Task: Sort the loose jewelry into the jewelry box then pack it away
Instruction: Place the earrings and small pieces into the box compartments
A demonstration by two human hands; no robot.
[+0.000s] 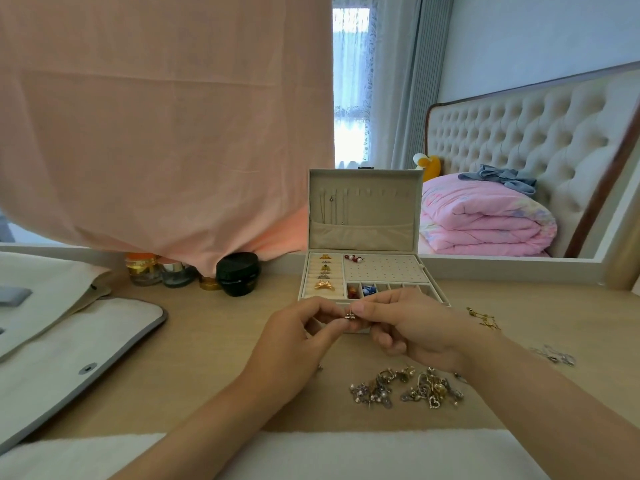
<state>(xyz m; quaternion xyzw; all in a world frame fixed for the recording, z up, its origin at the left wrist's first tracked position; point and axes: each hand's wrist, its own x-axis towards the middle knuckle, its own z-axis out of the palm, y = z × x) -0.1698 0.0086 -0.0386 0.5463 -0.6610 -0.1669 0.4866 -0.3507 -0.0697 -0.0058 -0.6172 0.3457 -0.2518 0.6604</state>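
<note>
A beige jewelry box stands open on the wooden desk, lid upright, with rings in its left rolls and beads in small compartments. In front of it my left hand and my right hand pinch one small gold piece of jewelry between their fingertips. A heap of loose jewelry lies on the desk under my right wrist. A gold chain and a silver piece lie further right.
Cosmetic jars, one a black jar, stand at the back left under a hanging pink cloth. A grey-edged fabric bag covers the left side of the desk. A white towel lies along the near edge.
</note>
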